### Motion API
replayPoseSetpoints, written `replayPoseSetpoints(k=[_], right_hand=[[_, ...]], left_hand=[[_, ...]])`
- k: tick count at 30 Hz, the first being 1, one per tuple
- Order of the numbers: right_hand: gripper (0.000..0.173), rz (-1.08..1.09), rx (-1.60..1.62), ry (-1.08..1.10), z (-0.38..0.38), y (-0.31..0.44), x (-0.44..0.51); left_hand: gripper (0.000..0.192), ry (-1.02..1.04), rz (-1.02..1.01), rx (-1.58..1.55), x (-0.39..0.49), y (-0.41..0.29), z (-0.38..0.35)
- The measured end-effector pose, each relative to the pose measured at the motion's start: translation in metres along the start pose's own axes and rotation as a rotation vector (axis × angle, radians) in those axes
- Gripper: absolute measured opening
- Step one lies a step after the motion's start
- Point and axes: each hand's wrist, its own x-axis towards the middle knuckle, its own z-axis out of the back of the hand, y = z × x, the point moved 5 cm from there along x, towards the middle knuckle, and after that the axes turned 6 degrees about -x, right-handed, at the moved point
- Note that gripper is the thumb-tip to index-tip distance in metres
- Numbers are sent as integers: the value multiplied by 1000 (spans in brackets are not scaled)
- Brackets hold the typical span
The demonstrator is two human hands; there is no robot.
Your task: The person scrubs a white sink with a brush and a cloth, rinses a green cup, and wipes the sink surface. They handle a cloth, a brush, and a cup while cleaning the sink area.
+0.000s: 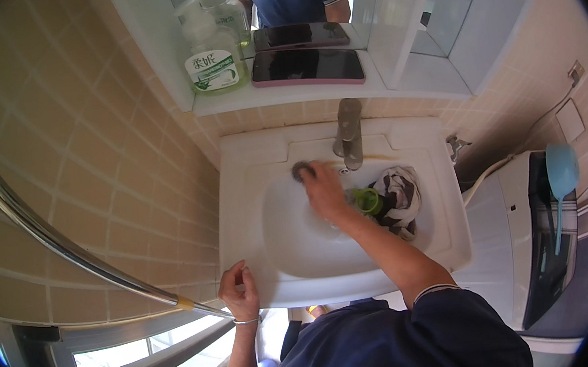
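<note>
My right hand (pixel 323 188) reaches across the white washbasin (pixel 296 266), its fingers closed on a dark scouring pad (pixel 303 172) at the back left of the bowl's rim. My left hand (pixel 240 292) is by the basin's front left corner, fingers curled with a gap to the thumb and nothing seen between them. In the right part of the bowl lie a crumpled light-and-dark cloth (pixel 401 195) and, beside it, a green round plastic item (pixel 368 201). My right wrist partly hides what lies left of the green item. The metal faucet (pixel 350 135) stands behind the bowl.
A shelf (pixel 283 94) above the basin holds a pump soap bottle (pixel 213 64) and a phone (pixel 307 66) in front of a mirror. To the right stand a washing machine (pixel 492 252) with a blue dipper (pixel 562 170) on it and a wall tap (pixel 457 147). A metal rail (pixel 89 263) curves along the left.
</note>
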Motion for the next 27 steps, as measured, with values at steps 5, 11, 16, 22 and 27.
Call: replayPoseSetpoints(k=[5,11,16,22,27], right_hand=[[28,-395,98,139,29,-81,-20],[29,-91,-116,17,45,-75,-21],[28,-63,208,68,4,-34,-11],[32,-1074,1676,363,20,-76,-80],[36,-876,1749,106,103,-107,-46]], left_hand=[[14,-11,17,-14,0,1,2],[13,-13,-19,18,-1,-2,2],[13,15,54,39,0,0,0],[14,-13,12,62,-2,-1,0],[14,-2,47,91,-3,4,-4]])
